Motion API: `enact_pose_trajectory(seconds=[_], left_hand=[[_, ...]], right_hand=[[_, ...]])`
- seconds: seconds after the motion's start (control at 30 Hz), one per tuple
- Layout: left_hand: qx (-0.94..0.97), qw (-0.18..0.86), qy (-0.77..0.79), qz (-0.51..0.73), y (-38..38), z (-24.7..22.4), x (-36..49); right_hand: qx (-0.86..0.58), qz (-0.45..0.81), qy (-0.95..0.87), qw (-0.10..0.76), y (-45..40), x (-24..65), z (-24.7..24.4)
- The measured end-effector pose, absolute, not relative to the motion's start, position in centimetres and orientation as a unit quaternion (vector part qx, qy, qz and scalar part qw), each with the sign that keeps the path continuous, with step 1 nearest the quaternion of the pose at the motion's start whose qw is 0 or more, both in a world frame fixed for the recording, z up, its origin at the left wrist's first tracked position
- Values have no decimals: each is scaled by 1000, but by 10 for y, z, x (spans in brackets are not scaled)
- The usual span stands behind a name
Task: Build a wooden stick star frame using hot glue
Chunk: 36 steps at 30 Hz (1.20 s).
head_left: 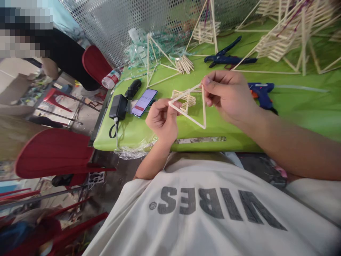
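Observation:
A small triangle of pale sticks point(188, 116) is held up between my hands, over the green table point(229, 122). My left hand point(163, 119) pinches its left corner. The upper right corner is gripped between the thumb and fingers of my right hand point(226, 92). Its third corner points down, touching neither hand. Behind the triangle lies a small stacked stick piece point(195, 101). To the right of my right hand is a blue glue gun point(262, 95) with a clear glue stick in its back.
Blue cutters point(226, 55), a bundle of short sticks point(184, 64) and stick frames point(282, 46) stand or lie farther back. At left are a phone point(144, 102), a black adapter point(118, 106) and a bottle point(111, 79). A person point(69, 53) is beyond red chairs point(54, 153).

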<state>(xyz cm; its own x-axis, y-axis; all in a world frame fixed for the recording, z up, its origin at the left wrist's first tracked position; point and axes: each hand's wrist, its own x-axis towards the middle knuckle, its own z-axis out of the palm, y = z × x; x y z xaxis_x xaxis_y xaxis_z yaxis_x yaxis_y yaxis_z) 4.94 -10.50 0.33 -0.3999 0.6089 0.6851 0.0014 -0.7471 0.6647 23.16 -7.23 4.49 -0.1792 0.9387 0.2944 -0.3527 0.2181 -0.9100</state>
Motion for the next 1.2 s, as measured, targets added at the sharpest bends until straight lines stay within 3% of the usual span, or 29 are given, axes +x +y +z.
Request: enact_pose_trajectory(seconds=[0.4, 0.77, 0.93, 1.1, 1.2], left_hand=[[477, 222, 302, 795, -100, 0, 40], [325, 247, 352, 842, -95, 11, 28], [347, 313, 379, 799, -92, 4, 26], [434, 308, 349, 771, -96, -4, 30], [461, 308, 338, 761, -100, -6, 31]], right_hand=[[-290, 572, -503, 580, -71, 233, 49], [-335, 513, -491, 619, -59, 231, 40], [-322, 455, -535, 636, -65, 233, 42], [-317, 386, -548, 672, -73, 235, 50], [-309, 414, -533, 670, -70, 241, 50]])
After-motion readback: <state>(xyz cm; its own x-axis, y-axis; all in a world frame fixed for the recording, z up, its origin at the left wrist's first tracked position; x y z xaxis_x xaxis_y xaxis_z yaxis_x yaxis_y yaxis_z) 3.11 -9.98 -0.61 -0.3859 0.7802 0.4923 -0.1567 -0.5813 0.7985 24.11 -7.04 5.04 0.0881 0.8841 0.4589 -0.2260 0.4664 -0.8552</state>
